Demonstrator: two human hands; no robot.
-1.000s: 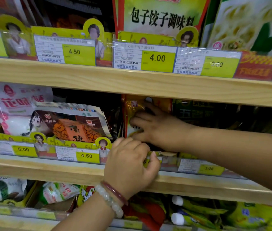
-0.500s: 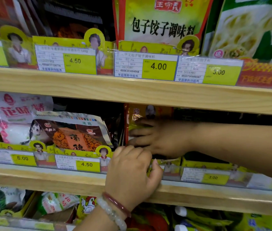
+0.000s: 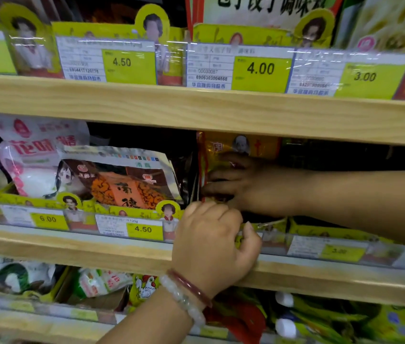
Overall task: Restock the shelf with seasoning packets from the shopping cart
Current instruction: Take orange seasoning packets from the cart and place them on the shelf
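A yellow seasoning packet [image 3: 223, 145] stands upright on the middle shelf [image 3: 72, 247], its top just under the shelf above. My right hand [image 3: 253, 184] reaches in from the right and lies against the packet's front with the fingers stretched out to the left, covering its lower half. My left hand [image 3: 211, 244], with two bead bracelets on the wrist, grips the clear price rail [image 3: 320, 249] at the shelf's front edge directly below the packet, fingers curled over the top and thumb on the front. The shopping cart is out of view.
Left of the yellow packet lie an orange-brown packet [image 3: 122, 180] and a white and pink bag [image 3: 30, 155]. The wooden upper shelf [image 3: 196, 108] carries price tags and tall packets. The shelf below holds a chicken-print packet [image 3: 146, 286] and green bags.
My right hand's fingers have flattened against the yellow packet and slid slightly lower. My left hand keeps its grip on the price rail. The view has shifted a little.
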